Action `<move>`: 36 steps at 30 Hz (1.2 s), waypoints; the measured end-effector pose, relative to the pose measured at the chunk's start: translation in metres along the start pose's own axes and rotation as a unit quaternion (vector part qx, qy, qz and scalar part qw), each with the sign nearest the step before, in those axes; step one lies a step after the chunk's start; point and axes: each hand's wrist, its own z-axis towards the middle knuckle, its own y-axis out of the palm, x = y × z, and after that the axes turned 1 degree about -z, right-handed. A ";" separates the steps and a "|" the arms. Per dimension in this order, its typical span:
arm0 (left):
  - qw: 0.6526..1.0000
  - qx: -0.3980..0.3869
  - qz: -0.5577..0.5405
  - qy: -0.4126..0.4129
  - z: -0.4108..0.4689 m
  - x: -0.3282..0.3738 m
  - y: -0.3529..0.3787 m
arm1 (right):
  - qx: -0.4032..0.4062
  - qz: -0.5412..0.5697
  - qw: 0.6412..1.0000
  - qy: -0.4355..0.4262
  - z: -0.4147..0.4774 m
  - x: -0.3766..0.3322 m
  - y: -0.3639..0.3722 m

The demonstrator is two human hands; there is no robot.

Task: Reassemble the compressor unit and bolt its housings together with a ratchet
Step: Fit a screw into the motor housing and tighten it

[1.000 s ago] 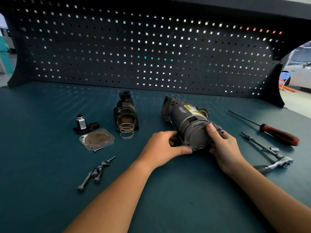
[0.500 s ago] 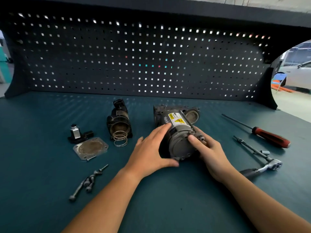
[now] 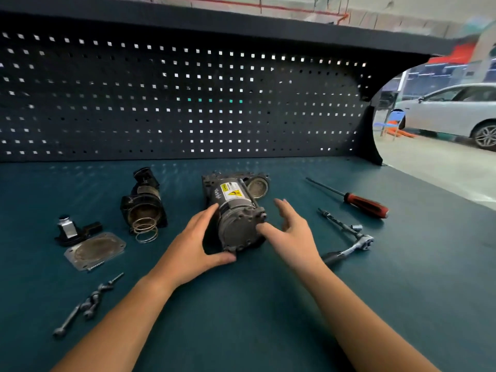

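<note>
1. Left hand [image 3: 193,244] lays straight fingers along the left side of the compressor unit [image 3: 236,210], thumb under its end cap.
2. Right hand [image 3: 291,233], fingers spread, touches the unit's right edge.
3. Ratchet [image 3: 351,249] lies on the surface [image 3: 241,318] right of the unit.

Logged both forearms bare, running up from bottom edge and converging toward centre. Found left hand [image 3: 193,245] palm inward, fingers [image 3: 205,218] straight and together, laid along left side of unit [image 3: 239,232]; thumb spread wide, tip touching its near lower edge. Found right hand [image 3: 291,233] apart from left, palm facing left, fingers [image 3: 284,210] loosely bent and fanned upward, holding nothing; thumb pointing at near end face, contact uncertain. Noted both wrists roughly straight
</note>
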 end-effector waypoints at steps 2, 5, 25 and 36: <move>0.999 0.032 -0.032 -0.018 0.000 0.003 0.003 | 0.062 -0.031 0.997 -0.039 0.000 0.000 -0.025; 0.983 0.148 -0.105 -0.034 0.002 0.011 0.004 | 0.187 -0.107 0.976 -0.023 0.012 0.014 -0.070; 0.955 0.269 -0.072 0.097 -0.027 0.069 -0.004 | 0.158 -0.004 0.984 0.084 0.026 0.035 -0.105; 0.961 0.110 -0.253 -0.034 -0.047 0.114 0.012 | 0.041 0.451 0.882 0.131 0.002 -0.004 -0.080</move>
